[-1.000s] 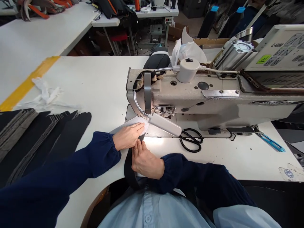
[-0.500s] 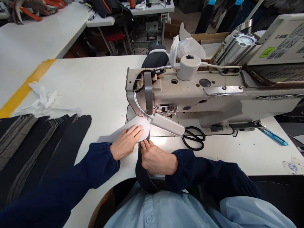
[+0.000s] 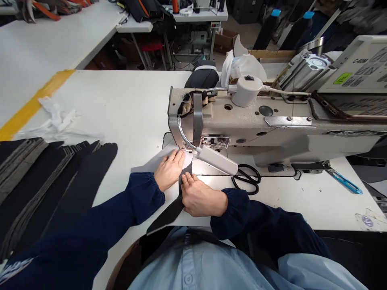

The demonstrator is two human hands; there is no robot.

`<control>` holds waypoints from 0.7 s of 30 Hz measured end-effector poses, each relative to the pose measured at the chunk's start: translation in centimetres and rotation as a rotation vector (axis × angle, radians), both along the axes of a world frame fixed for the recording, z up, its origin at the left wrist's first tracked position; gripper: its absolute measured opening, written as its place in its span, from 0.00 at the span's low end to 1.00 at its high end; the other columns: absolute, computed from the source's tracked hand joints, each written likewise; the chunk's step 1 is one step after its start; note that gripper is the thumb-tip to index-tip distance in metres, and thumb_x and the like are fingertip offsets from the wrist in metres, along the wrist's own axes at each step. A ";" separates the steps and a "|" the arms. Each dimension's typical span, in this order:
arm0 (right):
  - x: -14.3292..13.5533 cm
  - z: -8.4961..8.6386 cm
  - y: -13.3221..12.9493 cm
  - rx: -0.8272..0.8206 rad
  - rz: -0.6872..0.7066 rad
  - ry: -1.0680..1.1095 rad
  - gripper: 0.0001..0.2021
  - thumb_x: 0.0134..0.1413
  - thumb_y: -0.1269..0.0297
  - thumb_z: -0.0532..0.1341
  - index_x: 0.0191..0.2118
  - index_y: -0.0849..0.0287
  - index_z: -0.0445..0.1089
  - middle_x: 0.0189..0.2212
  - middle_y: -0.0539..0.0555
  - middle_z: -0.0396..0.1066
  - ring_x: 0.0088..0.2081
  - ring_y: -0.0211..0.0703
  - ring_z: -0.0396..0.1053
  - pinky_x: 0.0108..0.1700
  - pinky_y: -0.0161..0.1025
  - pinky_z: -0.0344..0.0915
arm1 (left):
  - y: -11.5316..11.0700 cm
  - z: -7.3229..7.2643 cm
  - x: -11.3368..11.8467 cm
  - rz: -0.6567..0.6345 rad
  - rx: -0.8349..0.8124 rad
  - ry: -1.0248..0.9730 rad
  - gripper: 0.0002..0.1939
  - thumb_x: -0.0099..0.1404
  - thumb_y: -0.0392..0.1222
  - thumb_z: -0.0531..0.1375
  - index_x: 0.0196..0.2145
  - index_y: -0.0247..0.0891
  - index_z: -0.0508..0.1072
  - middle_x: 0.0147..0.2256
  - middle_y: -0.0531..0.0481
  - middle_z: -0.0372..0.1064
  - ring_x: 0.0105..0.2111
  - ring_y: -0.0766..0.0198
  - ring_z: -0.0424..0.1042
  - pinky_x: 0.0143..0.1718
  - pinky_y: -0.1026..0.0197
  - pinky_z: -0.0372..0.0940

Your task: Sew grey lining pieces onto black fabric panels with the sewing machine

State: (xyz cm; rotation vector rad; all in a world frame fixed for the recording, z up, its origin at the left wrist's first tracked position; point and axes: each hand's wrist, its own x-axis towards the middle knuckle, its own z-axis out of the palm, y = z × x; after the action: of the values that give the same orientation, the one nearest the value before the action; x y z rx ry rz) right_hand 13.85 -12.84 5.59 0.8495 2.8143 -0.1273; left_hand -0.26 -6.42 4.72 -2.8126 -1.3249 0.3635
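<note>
My left hand lies flat on a pale fabric piece, its fingertips close to the sewing machine's needle area. Just below and to the right, my right hand has its fingers bent over a dark fabric strip, pressing it on the table. The strip runs from under the machine head, beside the pale piece, down to the table's front edge. A lamp head on a flexible metal neck partly covers the needle area.
Stacked dark fabric pieces lie at the left, with white scraps behind them. Black-handled scissors rest right of the lamp. A blue cutter lies at the far right.
My left hand has moved forward and slightly right with the pale piece, nearer the needle area. The dark strip's lower end has swung left and now lies flatter. The view has shifted slightly.
</note>
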 end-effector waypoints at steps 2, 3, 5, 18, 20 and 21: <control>0.0 0.1 0.2 -0.027 -0.010 -0.012 0.30 0.60 0.58 0.54 0.55 0.87 0.63 0.55 0.84 0.60 0.56 0.72 0.65 0.54 0.58 0.64 | 0.2 0.7 0.0 0.003 -0.007 0.038 0.24 0.62 0.25 0.46 0.54 0.29 0.67 0.49 0.33 0.68 0.53 0.48 0.64 0.46 0.52 0.65; 0.0 0.2 0.3 -0.040 -0.016 -0.018 0.31 0.60 0.58 0.55 0.56 0.88 0.63 0.55 0.85 0.59 0.56 0.72 0.64 0.55 0.57 0.64 | 0.2 1.1 -0.1 -0.002 -0.007 0.047 0.25 0.62 0.24 0.47 0.54 0.31 0.67 0.47 0.34 0.68 0.50 0.49 0.65 0.42 0.53 0.65; 0.1 0.2 0.5 -0.053 -0.028 -0.021 0.32 0.60 0.57 0.55 0.56 0.88 0.62 0.56 0.86 0.58 0.57 0.71 0.64 0.56 0.57 0.62 | 0.2 1.7 -0.5 -0.017 -0.001 0.040 0.25 0.62 0.23 0.47 0.53 0.34 0.68 0.43 0.37 0.68 0.46 0.50 0.66 0.38 0.54 0.64; 0.6 0.5 1.0 -0.101 -0.045 0.061 0.32 0.56 0.59 0.58 0.55 0.89 0.62 0.56 0.88 0.56 0.58 0.71 0.62 0.57 0.60 0.61 | -0.9 3.8 -1.1 -0.003 -0.126 0.090 0.21 0.54 0.20 0.55 0.46 0.29 0.68 0.39 0.36 0.66 0.42 0.50 0.67 0.35 0.56 0.65; 0.7 0.5 0.9 -0.117 -0.041 0.063 0.32 0.56 0.59 0.58 0.56 0.88 0.62 0.57 0.88 0.55 0.59 0.72 0.61 0.57 0.62 0.60 | -1.0 3.9 -1.1 -0.015 -0.150 0.082 0.22 0.52 0.21 0.56 0.45 0.29 0.68 0.39 0.37 0.67 0.41 0.51 0.68 0.35 0.57 0.66; 0.8 0.5 0.8 -0.122 -0.035 0.060 0.32 0.56 0.59 0.59 0.56 0.88 0.61 0.57 0.88 0.54 0.59 0.72 0.60 0.57 0.63 0.59 | -1.0 3.9 -1.0 -0.022 -0.166 0.089 0.22 0.52 0.21 0.56 0.46 0.29 0.68 0.39 0.37 0.67 0.41 0.51 0.69 0.36 0.56 0.66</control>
State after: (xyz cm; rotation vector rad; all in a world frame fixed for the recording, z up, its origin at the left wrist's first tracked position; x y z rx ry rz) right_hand 14.62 -11.99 6.07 0.8806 2.8134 -0.3322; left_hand -1.28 -7.41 8.63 -2.9011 -1.3021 0.6178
